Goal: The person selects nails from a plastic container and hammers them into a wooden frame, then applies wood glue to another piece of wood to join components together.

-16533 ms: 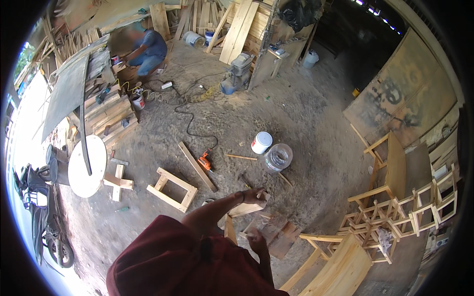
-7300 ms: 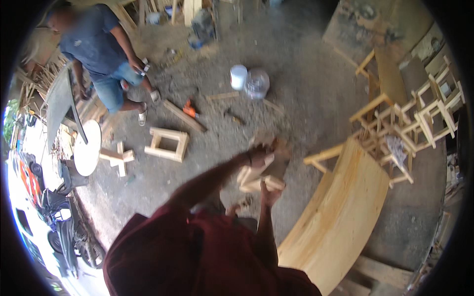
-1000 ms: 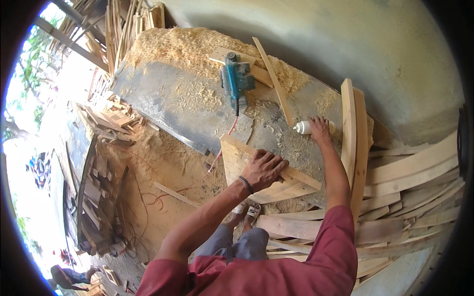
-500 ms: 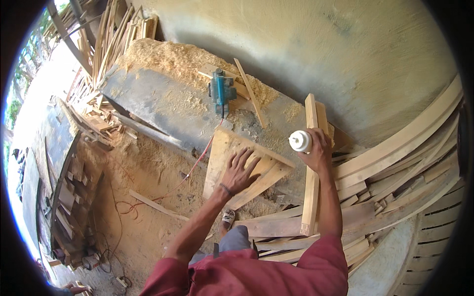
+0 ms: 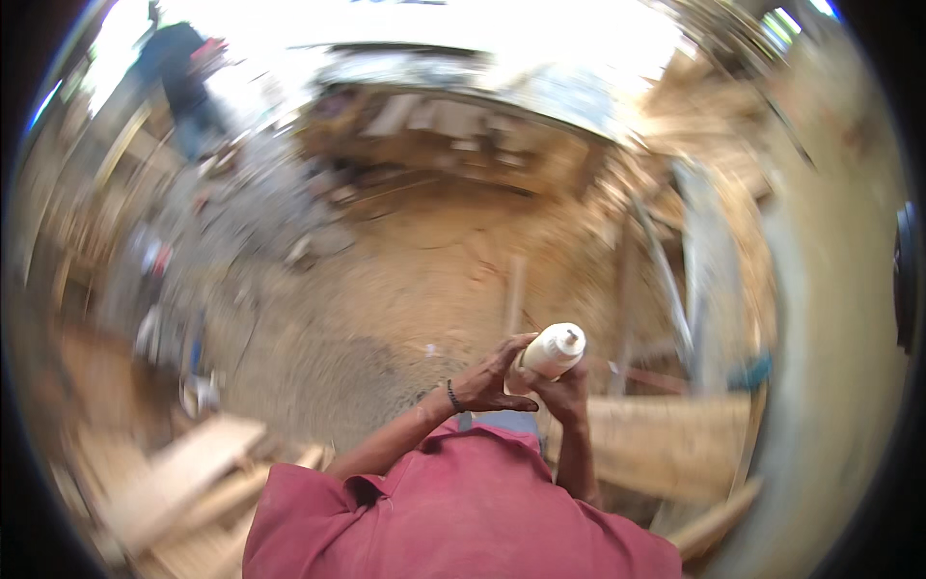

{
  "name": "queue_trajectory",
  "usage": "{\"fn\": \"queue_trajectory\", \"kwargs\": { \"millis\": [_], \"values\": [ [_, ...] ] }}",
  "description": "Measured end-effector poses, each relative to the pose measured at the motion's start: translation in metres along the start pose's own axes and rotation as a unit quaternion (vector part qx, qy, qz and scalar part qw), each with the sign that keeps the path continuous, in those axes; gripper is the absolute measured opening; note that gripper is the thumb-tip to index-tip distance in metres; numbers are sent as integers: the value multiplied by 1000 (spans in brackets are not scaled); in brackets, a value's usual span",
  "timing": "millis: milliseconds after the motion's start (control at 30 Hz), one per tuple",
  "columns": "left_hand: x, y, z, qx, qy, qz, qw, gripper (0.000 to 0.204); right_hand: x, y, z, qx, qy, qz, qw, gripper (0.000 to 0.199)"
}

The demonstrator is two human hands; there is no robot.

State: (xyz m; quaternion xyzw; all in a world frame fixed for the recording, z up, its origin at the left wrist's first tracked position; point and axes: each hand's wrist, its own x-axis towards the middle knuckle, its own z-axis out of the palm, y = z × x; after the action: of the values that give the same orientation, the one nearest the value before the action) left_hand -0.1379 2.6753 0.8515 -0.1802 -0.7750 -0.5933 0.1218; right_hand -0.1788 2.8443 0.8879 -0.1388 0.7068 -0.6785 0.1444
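Sandy-brown dirt floor [image 5: 415, 261], motion-blurred, across mid-frame; pale yellowish wall [image 5: 830, 318] down the right side; pale flat wooden boards [image 5: 183, 473] lower left; another person in dark clothing [image 5: 178, 82] upper left. White cylindrical plastic bottle [image 5: 553, 350] right of and below centre, tip end upward. Right hand [image 5: 567, 391] clasps its lower body; left hand [image 5: 494, 378] against its left side, firmness of hold unclear.
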Motion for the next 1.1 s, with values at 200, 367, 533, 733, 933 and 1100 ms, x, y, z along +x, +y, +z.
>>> {"fn": "queue_trajectory", "kwargs": {
  "millis": [200, 367, 533, 733, 933, 1100],
  "values": [
    [-170, -36, -164, 168, 387, -177, 889, 79, 64, -1, 269, -122, -343, -94, 927, 75],
    [-270, -27, -277, 237, 548, -264, 758, 64, 110, 7, 423, -136, -507, -51, 850, 86],
    [-345, -10, -392, 345, 549, -297, 701, 66, 132, 10, 590, -32, -629, -31, 776, 63],
    [-407, -10, -536, 336, 540, -385, 669, 67, 175, -5, 786, 11, -742, -67, 667, 38],
    [-436, -11, -673, 245, 542, -417, 687, 64, 215, -19, 926, 44, -783, -9, 621, 31],
    [-475, -60, -785, 161, 554, -416, 703, 66, 250, 2, 1043, 64, -768, 104, 628, 30]
  ]
}}
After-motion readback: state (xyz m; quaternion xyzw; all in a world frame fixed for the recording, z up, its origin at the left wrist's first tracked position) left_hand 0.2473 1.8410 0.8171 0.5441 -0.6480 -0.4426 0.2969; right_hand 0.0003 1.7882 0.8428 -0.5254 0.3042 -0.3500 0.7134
